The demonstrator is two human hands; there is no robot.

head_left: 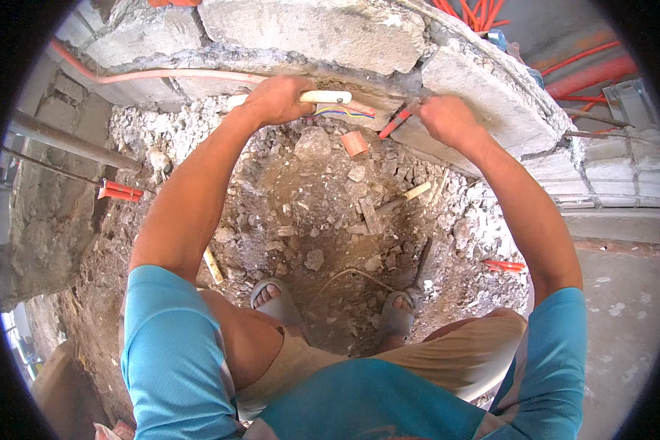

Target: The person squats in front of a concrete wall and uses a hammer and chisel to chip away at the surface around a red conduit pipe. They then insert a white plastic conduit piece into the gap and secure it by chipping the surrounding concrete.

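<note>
My left hand (279,100), closed, grips a cream plastic pipe (326,96) that sticks out on both sides of the fist, close to the block wall. Just below the pipe's right end show thin blue and yellow wires (345,111) and a pinkish-orange tube end. Against the same wall, my right hand (447,117) is closed around a slim red rod-like thing (394,125) with a dark part near the fingers. Its far part is hidden by the hand, and its kind is unclear. Between and below the hands lies a short orange pipe piece (354,144).
A pale orange conduit (176,74) runs along the block wall (315,29). Rubble (312,198) covers the ground around my sandalled feet, with wood scraps and cream pipe pieces (418,191). Red pipe stubs (121,191) stand at left, others (504,266) at right. A metal bar (77,141) juts in from the left.
</note>
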